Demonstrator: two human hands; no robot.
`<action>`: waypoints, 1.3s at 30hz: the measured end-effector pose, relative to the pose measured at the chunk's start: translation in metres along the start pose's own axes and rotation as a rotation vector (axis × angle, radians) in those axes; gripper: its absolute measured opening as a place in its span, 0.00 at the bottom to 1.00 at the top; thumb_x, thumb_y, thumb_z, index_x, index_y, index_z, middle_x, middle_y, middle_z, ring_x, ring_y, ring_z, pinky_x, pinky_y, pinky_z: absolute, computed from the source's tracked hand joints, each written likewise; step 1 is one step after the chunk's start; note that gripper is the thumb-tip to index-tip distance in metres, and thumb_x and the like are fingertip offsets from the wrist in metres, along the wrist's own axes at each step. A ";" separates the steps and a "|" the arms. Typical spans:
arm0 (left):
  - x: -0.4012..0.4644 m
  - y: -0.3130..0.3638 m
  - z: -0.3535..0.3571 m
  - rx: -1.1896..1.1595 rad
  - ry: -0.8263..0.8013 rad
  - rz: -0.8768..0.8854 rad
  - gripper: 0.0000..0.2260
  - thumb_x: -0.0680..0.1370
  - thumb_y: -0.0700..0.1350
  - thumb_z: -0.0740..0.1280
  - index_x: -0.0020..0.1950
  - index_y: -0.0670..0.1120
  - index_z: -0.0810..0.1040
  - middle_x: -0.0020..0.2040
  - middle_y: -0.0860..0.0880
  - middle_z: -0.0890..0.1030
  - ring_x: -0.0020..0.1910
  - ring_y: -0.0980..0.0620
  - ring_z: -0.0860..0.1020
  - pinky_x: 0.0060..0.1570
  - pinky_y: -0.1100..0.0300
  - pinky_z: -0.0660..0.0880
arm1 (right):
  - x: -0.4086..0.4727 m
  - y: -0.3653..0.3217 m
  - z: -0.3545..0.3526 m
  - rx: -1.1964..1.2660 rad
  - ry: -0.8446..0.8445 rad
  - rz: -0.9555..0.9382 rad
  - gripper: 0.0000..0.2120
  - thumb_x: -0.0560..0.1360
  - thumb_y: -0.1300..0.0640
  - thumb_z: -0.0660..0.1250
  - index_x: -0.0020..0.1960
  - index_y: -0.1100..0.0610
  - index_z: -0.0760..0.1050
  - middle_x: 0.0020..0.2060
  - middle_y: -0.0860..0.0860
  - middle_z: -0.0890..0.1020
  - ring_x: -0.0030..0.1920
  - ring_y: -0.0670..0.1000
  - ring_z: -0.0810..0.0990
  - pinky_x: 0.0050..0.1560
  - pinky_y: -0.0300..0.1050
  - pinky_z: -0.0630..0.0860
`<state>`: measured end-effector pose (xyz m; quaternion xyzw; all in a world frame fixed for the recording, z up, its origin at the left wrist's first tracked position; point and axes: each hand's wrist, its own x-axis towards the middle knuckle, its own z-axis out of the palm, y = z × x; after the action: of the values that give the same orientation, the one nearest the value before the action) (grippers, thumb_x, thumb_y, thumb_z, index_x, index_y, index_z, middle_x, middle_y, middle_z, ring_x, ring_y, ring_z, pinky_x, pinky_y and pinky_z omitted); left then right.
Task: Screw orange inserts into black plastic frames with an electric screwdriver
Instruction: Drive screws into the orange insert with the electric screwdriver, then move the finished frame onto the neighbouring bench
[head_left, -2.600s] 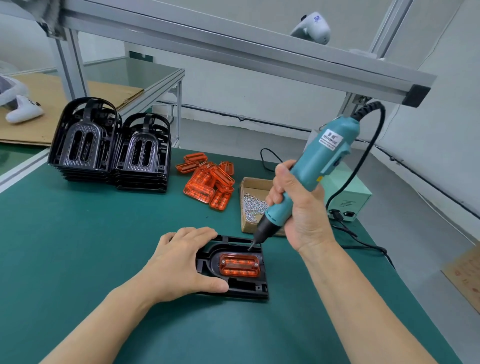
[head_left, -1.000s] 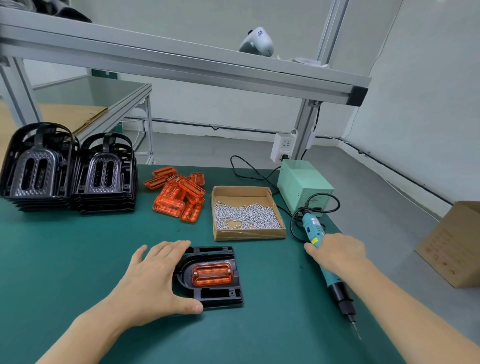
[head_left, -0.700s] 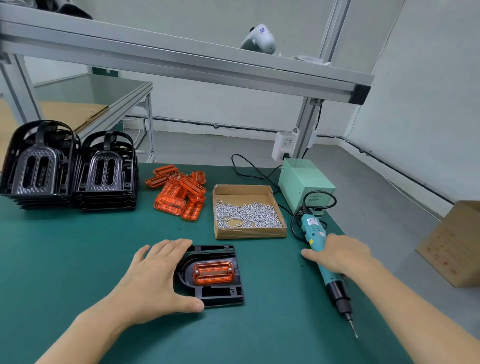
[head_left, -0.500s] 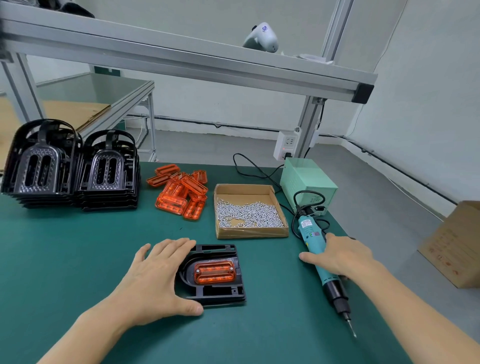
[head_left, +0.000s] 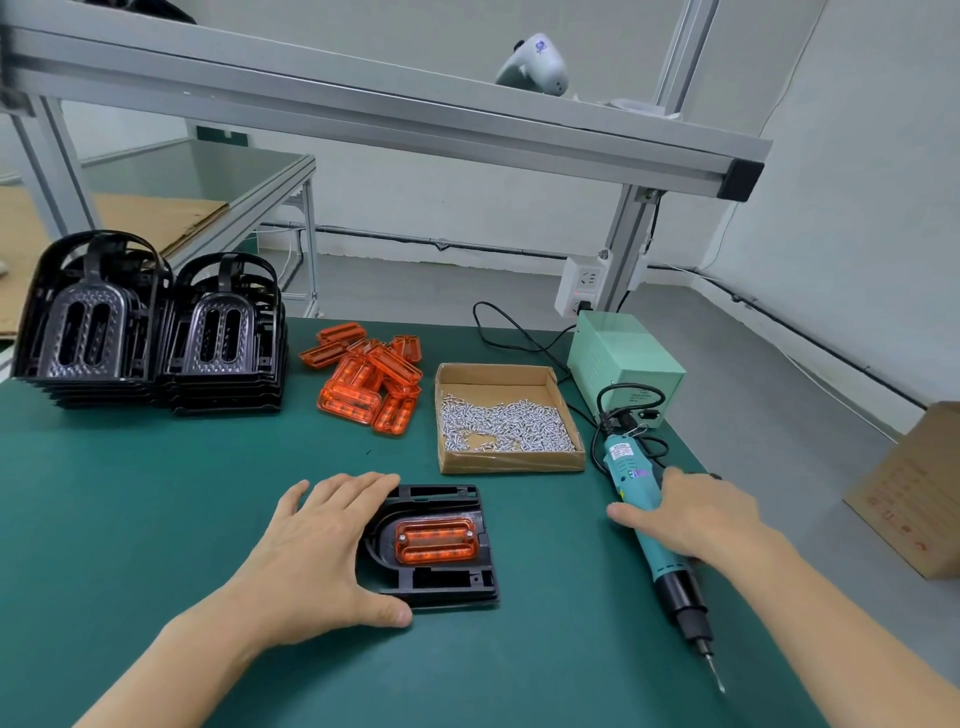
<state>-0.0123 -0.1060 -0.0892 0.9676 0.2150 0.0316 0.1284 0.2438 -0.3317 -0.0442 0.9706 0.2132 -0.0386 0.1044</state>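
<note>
2 glossy orange inserts (head_left: 435, 540) ribbed, rectangular.

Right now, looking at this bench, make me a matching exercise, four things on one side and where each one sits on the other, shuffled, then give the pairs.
Things
1. electric screwdriver
2. loose orange inserts
3. screws
4. stacked black frames

Places
A. inside the cardboard box
B. far left of the green mat
C. lying flat on the mat under the right hand
D. in a pile between the frame stacks and the box

Pairs: 1-C, 2-D, 3-A, 4-B
</note>
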 end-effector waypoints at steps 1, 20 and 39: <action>0.000 0.000 0.000 0.002 0.003 0.002 0.54 0.56 0.77 0.59 0.76 0.60 0.43 0.76 0.62 0.50 0.75 0.58 0.47 0.74 0.54 0.40 | -0.002 -0.002 -0.007 -0.028 0.079 0.003 0.33 0.71 0.26 0.55 0.56 0.54 0.69 0.46 0.48 0.77 0.46 0.52 0.75 0.39 0.43 0.69; -0.029 -0.009 0.006 -0.053 0.171 -0.063 0.52 0.57 0.77 0.56 0.76 0.60 0.42 0.73 0.68 0.41 0.73 0.62 0.39 0.71 0.54 0.32 | -0.026 -0.152 0.009 0.364 0.086 -1.037 0.22 0.83 0.52 0.56 0.76 0.52 0.60 0.73 0.48 0.67 0.72 0.49 0.64 0.71 0.48 0.62; -0.053 -0.032 0.002 -0.797 0.584 -0.565 0.29 0.72 0.48 0.73 0.68 0.57 0.63 0.63 0.54 0.71 0.59 0.51 0.71 0.55 0.55 0.67 | -0.044 -0.200 0.002 0.930 0.137 -0.760 0.18 0.79 0.52 0.65 0.68 0.55 0.74 0.60 0.45 0.77 0.59 0.42 0.72 0.58 0.32 0.64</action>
<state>-0.0736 -0.1006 -0.0995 0.7004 0.4635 0.3409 0.4225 0.1190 -0.1726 -0.0779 0.7707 0.5121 -0.0997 -0.3659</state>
